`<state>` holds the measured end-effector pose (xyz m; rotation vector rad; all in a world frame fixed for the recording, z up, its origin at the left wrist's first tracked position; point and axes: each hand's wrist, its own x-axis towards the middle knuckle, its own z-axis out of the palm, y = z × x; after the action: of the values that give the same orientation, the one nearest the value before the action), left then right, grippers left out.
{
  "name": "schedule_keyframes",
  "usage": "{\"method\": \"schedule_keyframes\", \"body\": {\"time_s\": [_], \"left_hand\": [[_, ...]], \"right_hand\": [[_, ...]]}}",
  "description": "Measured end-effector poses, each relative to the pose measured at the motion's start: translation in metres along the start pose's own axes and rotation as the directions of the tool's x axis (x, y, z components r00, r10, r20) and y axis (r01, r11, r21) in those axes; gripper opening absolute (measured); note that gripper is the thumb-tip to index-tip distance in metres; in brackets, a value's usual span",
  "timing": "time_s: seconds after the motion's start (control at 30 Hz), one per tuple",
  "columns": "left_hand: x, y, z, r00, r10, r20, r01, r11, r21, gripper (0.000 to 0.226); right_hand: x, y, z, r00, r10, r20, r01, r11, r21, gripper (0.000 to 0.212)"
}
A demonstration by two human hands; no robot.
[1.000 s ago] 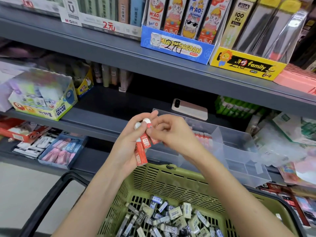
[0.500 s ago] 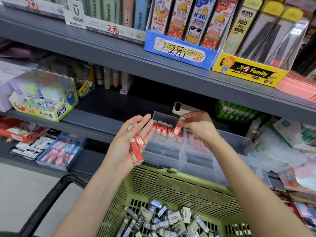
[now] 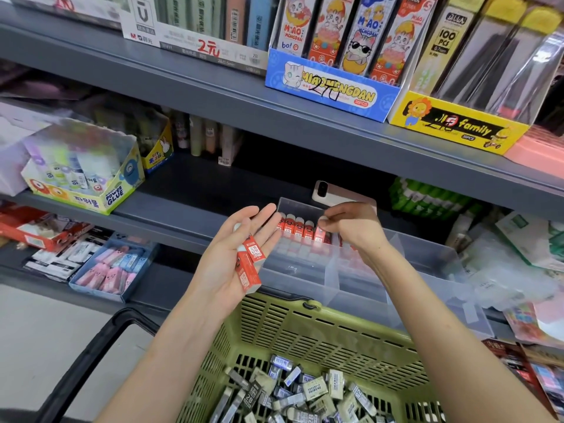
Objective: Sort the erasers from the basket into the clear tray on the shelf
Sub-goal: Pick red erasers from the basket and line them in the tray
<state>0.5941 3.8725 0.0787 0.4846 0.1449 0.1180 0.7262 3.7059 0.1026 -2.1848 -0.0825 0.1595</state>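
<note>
My left hand (image 3: 235, 254) is palm up above the green basket (image 3: 305, 328), its fingers straight, with two red-sleeved erasers (image 3: 248, 265) lying on the palm. My right hand (image 3: 348, 222) reaches into the back left compartment of the clear tray (image 3: 360, 279) on the shelf. Its fingertips pinch the top of a red eraser (image 3: 319, 233) at the right end of a row of upright red erasers (image 3: 294, 228). Several grey and cream erasers (image 3: 299, 395) lie loose in the basket.
A phone (image 3: 331, 193) leans behind the tray. A glue box (image 3: 85, 175) stands on the shelf at left, and a blue box of pink erasers (image 3: 113, 267) sits lower left. Green packs (image 3: 427, 196) and plastic-wrapped goods (image 3: 518, 261) crowd the right. A black basket handle (image 3: 91, 358) curves at lower left.
My right hand took one red eraser from my left hand and carried it into the tray's back left compartment. It stays at the row's end. My left hand opened flat.
</note>
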Motion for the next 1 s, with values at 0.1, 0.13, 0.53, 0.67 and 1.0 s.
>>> {"method": "schedule_keyframes", "body": {"time_s": [0.1,0.13,0.53,0.67,1.0], "left_hand": [[0.0,-0.001,0.0,1.0,-0.017,0.001,0.017,0.999,-0.037,0.025],[0.0,-0.001,0.0,1.0,-0.021,0.001,0.021,0.998,-0.052,0.025],[-0.002,-0.004,0.006,0.991,0.124,-0.045,-0.123,0.992,0.027,0.023],[-0.005,-0.006,0.003,0.986,0.166,-0.034,-0.163,0.984,0.078,0.022],[-0.004,-0.002,-0.001,0.974,0.222,-0.046,-0.219,0.973,0.071,0.018]], "right_hand": [[0.001,0.005,0.008,0.998,-0.065,-0.028,0.059,0.983,-0.173,0.01],[0.002,0.007,0.01,0.991,-0.13,-0.041,0.108,0.932,-0.345,0.012],[-0.088,-0.038,0.034,0.908,-0.408,0.099,0.411,0.911,-0.017,0.031],[-0.116,-0.048,0.053,0.921,-0.301,0.249,0.302,0.953,0.034,0.019],[-0.079,-0.036,-0.008,0.938,-0.335,0.086,0.324,0.939,0.114,0.019]]}}
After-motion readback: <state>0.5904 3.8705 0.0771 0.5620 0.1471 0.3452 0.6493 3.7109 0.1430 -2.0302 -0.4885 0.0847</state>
